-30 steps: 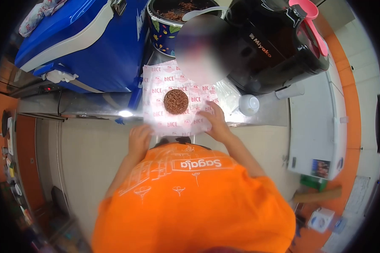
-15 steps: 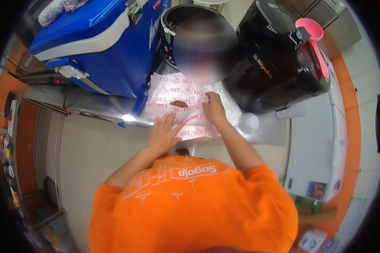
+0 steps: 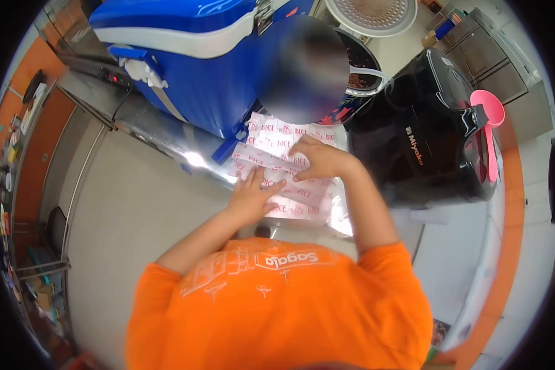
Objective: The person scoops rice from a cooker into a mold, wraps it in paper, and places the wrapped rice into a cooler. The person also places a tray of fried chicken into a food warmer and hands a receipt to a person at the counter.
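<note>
A white paper printed in red letters lies on the metal counter with its near part folded up over the middle. The round brown food seen before is now hidden, covered by the paper. My left hand rests on the near left part of the fold with its fingers spread. On the right side of the fold is my right hand, fingers bent and apart, the tips touching the paper. Neither hand grips anything that I can make out.
A blue cooler box stands at the back left. Behind the paper is a pot of brown food with a white spoon. A black Miyako cooker with a pink scoop stands at the right.
The paper has been folded over the brown food, which has gone from sight. My right hand has come down over the fold. The camera view has turned, and the surroundings have shifted.
</note>
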Demonstrator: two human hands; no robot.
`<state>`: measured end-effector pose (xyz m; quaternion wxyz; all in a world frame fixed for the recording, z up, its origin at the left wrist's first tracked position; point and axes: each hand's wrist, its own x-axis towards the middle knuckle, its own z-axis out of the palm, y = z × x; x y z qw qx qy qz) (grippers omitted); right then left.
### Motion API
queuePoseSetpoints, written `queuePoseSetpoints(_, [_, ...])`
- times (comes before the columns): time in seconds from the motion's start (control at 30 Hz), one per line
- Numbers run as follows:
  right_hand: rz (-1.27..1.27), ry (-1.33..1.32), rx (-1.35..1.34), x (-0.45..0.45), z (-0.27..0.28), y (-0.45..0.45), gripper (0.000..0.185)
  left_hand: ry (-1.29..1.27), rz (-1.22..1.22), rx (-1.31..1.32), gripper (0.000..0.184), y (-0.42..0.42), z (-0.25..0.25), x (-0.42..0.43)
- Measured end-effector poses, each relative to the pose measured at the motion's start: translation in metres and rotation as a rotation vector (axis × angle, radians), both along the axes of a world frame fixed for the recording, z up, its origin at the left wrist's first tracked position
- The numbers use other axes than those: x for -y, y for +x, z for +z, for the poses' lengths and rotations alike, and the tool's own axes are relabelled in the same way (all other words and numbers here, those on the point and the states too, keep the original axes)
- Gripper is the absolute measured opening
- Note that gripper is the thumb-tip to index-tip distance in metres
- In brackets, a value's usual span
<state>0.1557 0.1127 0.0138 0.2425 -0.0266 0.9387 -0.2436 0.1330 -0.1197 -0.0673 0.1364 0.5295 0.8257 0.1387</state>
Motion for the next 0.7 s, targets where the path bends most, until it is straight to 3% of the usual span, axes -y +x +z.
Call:
queuePoseSetpoints(0.03, [-0.069,-0.098,-0.199,0.004,-0.002,0.01,0.057,-0.001,0.005,0.011,0.062,0.001,-0.003,0.002])
queuePoseSetpoints(0.13, [-0.001,-0.282,-0.215,0.003,-0.057,0.009,0.068,0.081,0.014,0.003,0.061,-0.005,-0.008,0.0])
queuePoseSetpoints(0.2, [0.071,-0.203,-0.196,0.014,-0.057,0.017,0.061,0.006,0.007,0.09,0.061,-0.005,-0.007,0.003])
queuePoseSetpoints(0.27, [-0.212,-0.425,-0.139,0.027,-0.051,0.021,0.049,0.085,0.029,0.075,0.057,-0.003,-0.011,0.008])
queuePoseSetpoints(0.33, [-0.249,-0.42,-0.232,0.051,-0.053,0.039,0.043,0.162,0.024,0.051,0.054,-0.007,-0.017,0.006])
queuePoseSetpoints(0.4, [0.037,0.27,-0.436,0.072,-0.063,0.055,0.045,0.006,-0.075,0.167,0.043,-0.011,-0.024,0.003])
queuePoseSetpoints(0.53, [0.021,0.334,-0.661,0.068,-0.077,0.059,0.047,0.117,0.036,0.09,0.035,-0.004,-0.022,0.025])
queuePoseSetpoints(0.6, [0.018,0.39,-0.682,0.067,-0.082,0.058,0.049,0.54,0.023,-0.249,0.039,-0.006,-0.012,0.046])
queuePoseSetpoints(0.63, [0.013,0.352,-0.715,0.067,-0.085,0.059,0.049,0.634,0.036,-0.426,0.039,-0.005,-0.002,0.046])
queuePoseSetpoints(0.7, [0.033,0.357,-0.75,0.068,-0.081,0.062,0.047,0.556,-0.029,-0.487,0.036,-0.021,-0.001,0.033])
